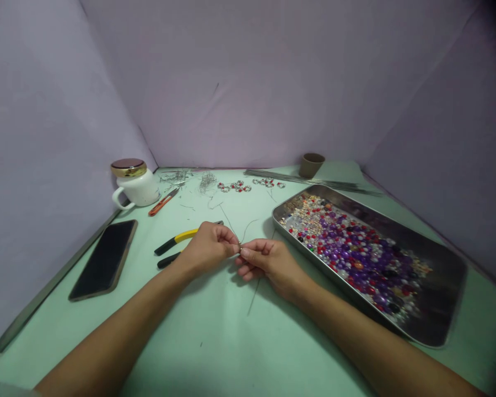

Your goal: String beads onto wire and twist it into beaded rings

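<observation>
My left hand (209, 247) and my right hand (267, 262) meet over the middle of the green table, fingertips pinched together. Between them they hold a thin wire (231, 226) with a small bead at the pinch; the wire's ends stick up and away from the fingers. Both hands are closed on it. Just behind my left hand lie yellow-handled pliers (177, 241).
A metal tray (438, 275) of purple, red and white beads sits to the right. A black phone (105, 259) lies at left, a white lidded mug (135, 184) behind it, orange snips (163, 202), finished bead pieces (240, 187), straight wires (314, 181) and a brown cup (311, 164) at the back.
</observation>
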Motion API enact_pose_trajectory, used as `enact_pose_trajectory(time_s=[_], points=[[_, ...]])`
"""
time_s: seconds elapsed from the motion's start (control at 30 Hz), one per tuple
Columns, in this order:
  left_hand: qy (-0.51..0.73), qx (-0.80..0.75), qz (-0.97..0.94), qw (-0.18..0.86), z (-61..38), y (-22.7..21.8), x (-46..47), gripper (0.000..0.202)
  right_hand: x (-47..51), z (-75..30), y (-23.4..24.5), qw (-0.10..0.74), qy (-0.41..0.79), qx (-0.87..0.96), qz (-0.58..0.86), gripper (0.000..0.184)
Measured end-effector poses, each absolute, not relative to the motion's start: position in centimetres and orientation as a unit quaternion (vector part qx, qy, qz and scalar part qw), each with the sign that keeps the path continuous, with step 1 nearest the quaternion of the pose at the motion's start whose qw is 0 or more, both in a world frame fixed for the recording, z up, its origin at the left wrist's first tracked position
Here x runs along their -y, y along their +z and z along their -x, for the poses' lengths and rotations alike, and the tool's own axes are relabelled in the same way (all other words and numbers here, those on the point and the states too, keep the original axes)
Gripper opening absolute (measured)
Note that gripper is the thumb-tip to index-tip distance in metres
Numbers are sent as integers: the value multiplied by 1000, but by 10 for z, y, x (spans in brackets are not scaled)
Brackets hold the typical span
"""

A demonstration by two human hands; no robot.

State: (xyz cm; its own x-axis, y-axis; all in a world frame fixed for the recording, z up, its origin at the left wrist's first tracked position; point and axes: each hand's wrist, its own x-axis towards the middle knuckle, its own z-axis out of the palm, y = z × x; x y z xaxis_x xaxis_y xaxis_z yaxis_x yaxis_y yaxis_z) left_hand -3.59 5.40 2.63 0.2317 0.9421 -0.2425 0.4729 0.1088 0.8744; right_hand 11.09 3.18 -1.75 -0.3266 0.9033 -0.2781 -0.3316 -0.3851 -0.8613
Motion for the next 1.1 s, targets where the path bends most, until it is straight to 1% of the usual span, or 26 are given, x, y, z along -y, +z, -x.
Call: enact_pose_trajectory(time_s=[0.17, 0.33, 0.53, 0.7, 0.83, 0.97, 1.1], points=[[231, -555, -600, 527, 39, 24, -55, 2, -33, -110, -15, 467, 675, 384, 422, 23], [216, -557, -599, 533, 33, 25, -52, 4, -34, -110, -17, 478, 626, 427, 444, 15], [237, -569, -589, 523, 27, 26, -50, 2, -33, -107, -21, 511, 623, 409, 428, 21], [254, -573, -577, 524, 25, 25, -48, 2, -30, -105, -22, 552, 604, 396, 417, 21], [291, -555, -533, 569, 22, 21, -47, 3, -28, -105, -21, 560, 632, 358, 398, 21], [333, -526, -474, 623, 21, 14, -47, 6, -30, -109, -20, 539, 685, 327, 366, 23], [340, -521, -440, 648, 20, 12, -48, 7, -32, -112, -17, 528, 705, 329, 339, 21]])
